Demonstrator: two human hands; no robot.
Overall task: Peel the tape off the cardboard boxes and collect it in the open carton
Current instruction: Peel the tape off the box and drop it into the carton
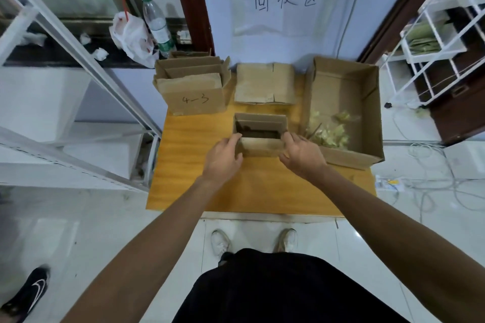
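Cardboard small box at mid-table, open-topped, clamped at its near corners by left hand and right hand, set apart, fingers hooked over the rim. Just right: open carton, crumpled tape heaped at its near end. Far centre, flattened box. Likely hunting for remaining tape; none plainly visible. Next: steady with one hand, pinch a loose edge, peel, drop right.

The person wore a loose black garment over the lower body and white low sneakers. The left hand, right hand and both forearms were bare.
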